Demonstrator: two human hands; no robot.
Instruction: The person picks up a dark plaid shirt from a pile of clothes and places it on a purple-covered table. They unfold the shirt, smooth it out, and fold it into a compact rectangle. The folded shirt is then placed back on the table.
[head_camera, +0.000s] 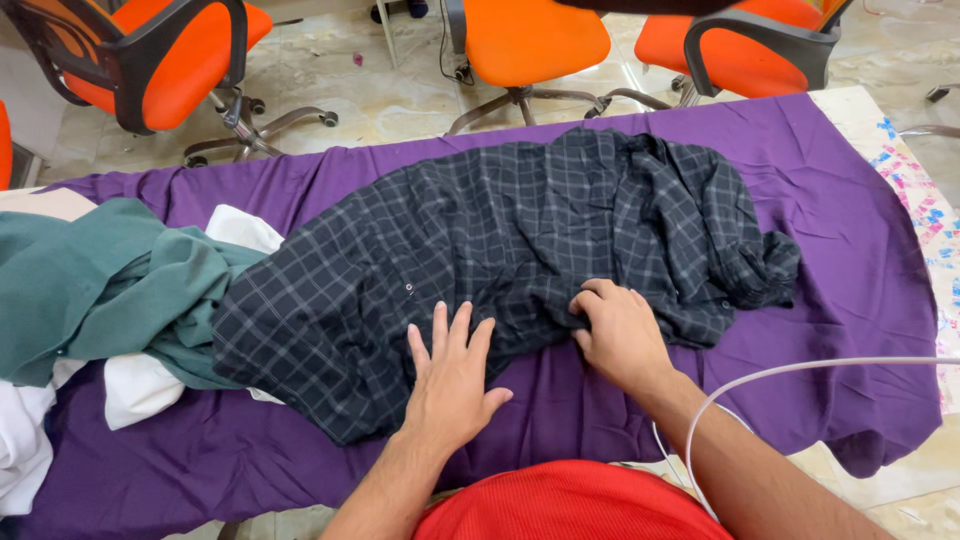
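Head view, looking down: a dark checked shirt (520, 240) lies crumpled across the middle of a table covered by a purple cloth (850, 260), one bunched sleeve end reaching toward the right. Left hand (452, 375): flat, palm down, fingers spread, resting on the shirt's near edge. Right hand (620, 335): just beside the left, fingers curled and pinching a fold of the shirt's fabric at its near hem. At the table's left end, a green garment (90, 285) lies heaped over white cloth (140, 390), touching the shirt's left edge. A thin white cord (800, 368) arcs over the right forearm. A red top (570, 500) shows at the bottom edge. Orange office chairs (170, 60) stand on the pale tiled floor (380, 95) beyond the table.
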